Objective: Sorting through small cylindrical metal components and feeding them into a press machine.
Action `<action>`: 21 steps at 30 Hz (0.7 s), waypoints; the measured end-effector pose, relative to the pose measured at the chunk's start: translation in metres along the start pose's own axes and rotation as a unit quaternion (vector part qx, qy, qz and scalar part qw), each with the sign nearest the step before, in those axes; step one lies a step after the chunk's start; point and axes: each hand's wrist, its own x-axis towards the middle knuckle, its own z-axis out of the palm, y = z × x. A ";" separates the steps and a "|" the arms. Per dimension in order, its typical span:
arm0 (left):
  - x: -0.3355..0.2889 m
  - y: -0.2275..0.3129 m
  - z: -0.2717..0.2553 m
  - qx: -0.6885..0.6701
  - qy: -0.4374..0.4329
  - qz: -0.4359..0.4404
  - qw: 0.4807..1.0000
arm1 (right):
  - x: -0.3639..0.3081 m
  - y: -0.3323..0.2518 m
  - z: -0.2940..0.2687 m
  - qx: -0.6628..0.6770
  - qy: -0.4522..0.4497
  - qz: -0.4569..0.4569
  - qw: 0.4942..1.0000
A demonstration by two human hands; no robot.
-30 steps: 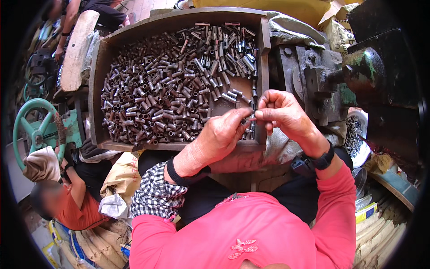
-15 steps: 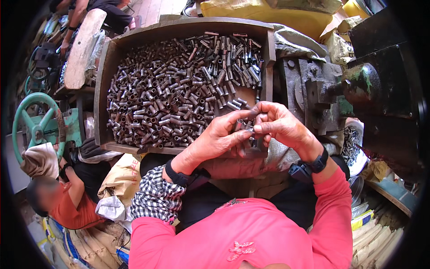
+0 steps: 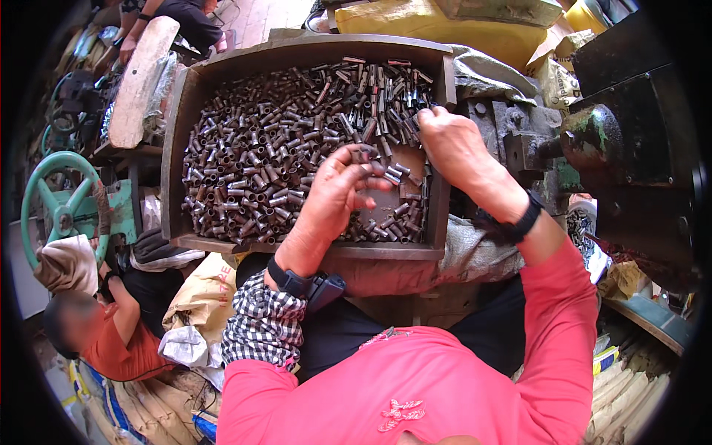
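Note:
A wooden tray (image 3: 172, 156) in front of me holds a heap of short, dark metal tubes (image 3: 259, 159). Longer, shinier metal pieces (image 3: 371, 93) lie along its far right part. Over the tray's middle is my left hand (image 3: 334, 189), its fingers loosely curled and apart; I make out nothing held in it. My right hand (image 3: 456, 144) reaches over the tray's right wall, at the edge of the longer pieces. Its fingers are drawn together and pointing away; whatever is between the fingertips is hidden. Below my left fingers several tubes (image 3: 397, 222) lie near the front right corner.
A dark, greasy machine (image 3: 601, 141) stands close at the right. Beside it sits a container of small metal parts (image 3: 582, 230). At the left are a green handwheel (image 3: 63, 211), a wooden board (image 3: 141, 81) and a person in an orange shirt (image 3: 122, 341). Another person's arm (image 3: 137, 30) shows behind.
My hands were together over the tray's front right, fingering a small metal tube. They have parted: the left moved left and away, the right moved away toward the tray's right wall.

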 end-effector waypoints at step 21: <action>0.008 -0.041 0.031 0.796 0.001 0.179 0.579 | -0.078 -0.023 -0.017 0.390 -0.014 0.065 0.919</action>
